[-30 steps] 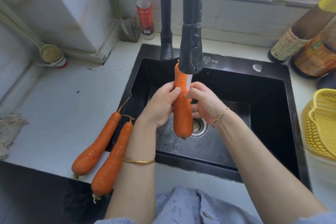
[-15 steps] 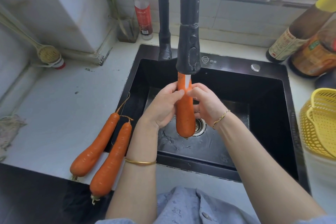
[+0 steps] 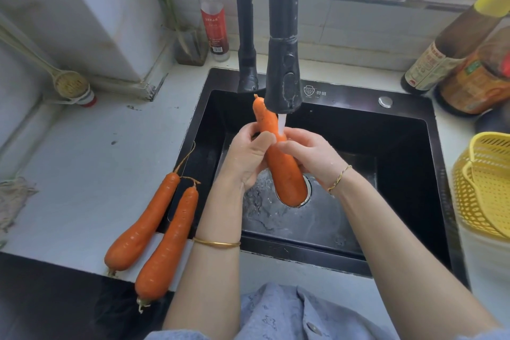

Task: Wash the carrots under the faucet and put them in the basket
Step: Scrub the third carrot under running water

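A large orange carrot (image 3: 287, 171) is held over the black sink (image 3: 400, 174), thin end up, under the black faucet (image 3: 283, 74). Water runs from the faucet head onto it. My left hand (image 3: 245, 160) grips the carrot from the left and my right hand (image 3: 311, 157) grips it from the right, thumbs on top. Two more carrots (image 3: 143, 223) (image 3: 168, 246) lie side by side on the white counter at the sink's left edge. The yellow basket (image 3: 483, 188) stands at the right edge of the view.
A clear bottle with a red label (image 3: 214, 14) stands behind the sink at the left. Sauce bottles (image 3: 452, 44) stand at the back right. A brush (image 3: 70, 85) and a cloth (image 3: 13, 199) lie on the left counter.
The carrot has tilted, with its thin end now leaning left of the faucet head. Both hands have stayed around its middle, shifting slightly along it.
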Available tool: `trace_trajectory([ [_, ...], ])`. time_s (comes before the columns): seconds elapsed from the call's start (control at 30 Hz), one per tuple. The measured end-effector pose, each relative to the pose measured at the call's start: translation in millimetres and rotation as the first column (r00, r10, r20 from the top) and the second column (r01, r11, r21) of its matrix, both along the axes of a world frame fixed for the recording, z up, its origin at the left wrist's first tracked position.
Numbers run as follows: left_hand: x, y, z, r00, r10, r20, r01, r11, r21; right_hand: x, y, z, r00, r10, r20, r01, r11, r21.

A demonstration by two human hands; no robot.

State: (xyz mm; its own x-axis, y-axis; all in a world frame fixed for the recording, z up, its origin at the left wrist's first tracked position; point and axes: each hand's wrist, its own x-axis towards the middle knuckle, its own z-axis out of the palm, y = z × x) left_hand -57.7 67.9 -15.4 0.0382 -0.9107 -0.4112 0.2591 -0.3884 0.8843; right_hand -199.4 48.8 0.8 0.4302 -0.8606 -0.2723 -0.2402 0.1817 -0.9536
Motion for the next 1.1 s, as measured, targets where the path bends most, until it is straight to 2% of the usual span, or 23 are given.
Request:
trace_trajectory([
  [0.2,3.9,-0.5,2.8,0.993,-0.076,-0.091,0.075,0.997,-0.008,-4.9,1.0,-2.4,1.0,-0.019,0.018,0.019,1.0,-0.019],
  [0.37,0.1,-3.3,4.5,0.997,-0.036,-0.068,0.037,0.999,0.009,-3.5,0.6,-5.0,0.999,-0.018,-0.03,0.015,0.995,-0.099],
  [0.53,3.2,-2.1,6.0,0.99,-0.1,-0.101,0.099,0.995,-0.018,-7.6,-1.7,-9.6,0.995,-0.049,0.086,0.046,0.998,0.044],
  [0.63,0.6,-1.1,1.1,0.996,-0.061,-0.065,0.062,0.998,0.003,-3.1,-1.4,-13.7,0.988,-0.119,0.098,0.108,0.988,0.114],
  [0.7,-3.2,-1.3,0.3,0.999,-0.017,0.028,0.016,0.999,0.04,2.5,0.4,-16.1,0.982,-0.179,0.054,0.172,0.979,0.111],
  [0.77,-7.8,-1.0,4.0,0.977,-0.006,0.213,-0.006,0.998,0.057,9.8,4.6,-17.2,0.983,-0.183,0.023,0.179,0.977,0.116],
  [0.83,-8.5,-0.5,6.9,0.904,0.011,0.427,-0.028,0.999,0.033,14.6,6.3,-16.9,0.979,-0.201,-0.032,0.203,0.972,0.114],
  [0.9,-7.1,0.0,7.5,0.857,0.031,0.514,-0.035,0.999,-0.002,15.3,4.3,-15.9,0.978,-0.195,-0.076,0.202,0.975,0.092],
  [1.03,-16.1,0.8,7.1,0.95,0.11,0.291,-0.11,0.994,-0.014,12.1,-0.6,-11.8,0.993,-0.097,-0.066,0.109,0.97,0.216],
  [1.1,-22.5,-4.5,-0.6,0.931,0.198,0.307,-0.203,0.979,-0.016,12.1,1.6,-11.2,0.991,-0.061,-0.119,0.083,0.979,0.187],
])
